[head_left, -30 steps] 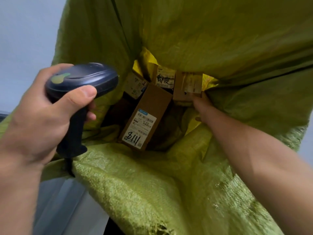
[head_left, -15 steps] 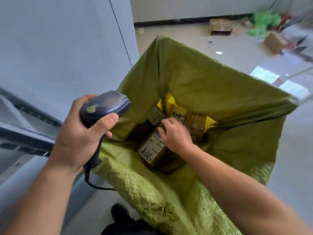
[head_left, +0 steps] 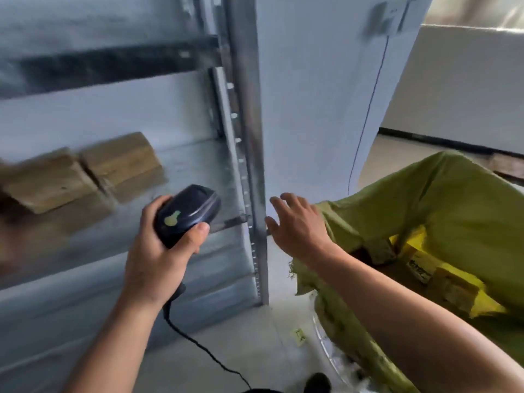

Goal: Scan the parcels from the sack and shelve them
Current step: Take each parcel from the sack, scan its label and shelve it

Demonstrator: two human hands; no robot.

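My left hand [head_left: 158,251] grips a dark blue corded barcode scanner [head_left: 187,215] in front of the metal shelf [head_left: 198,171]. To its right, my right hand [head_left: 297,222] hovers with fingers spread and nothing in it, beside the shelf's upright post [head_left: 249,137]. At the right stands the open green sack [head_left: 453,199], where cardboard parcels [head_left: 450,287] and yellow wrapping lie inside. Two blurred brown parcels [head_left: 85,171] rest on the shelf at the left.
A grey wall panel [head_left: 317,95] stands behind the post. The scanner's black cable [head_left: 204,347] trails down to the concrete floor. A small yellow scrap [head_left: 298,334] lies on the floor near the sack's base.
My view has swung left from the sack to the shelf. My right hand has left the labelled parcel in the sack and come out with nothing in it. The scanner stays in my left hand.
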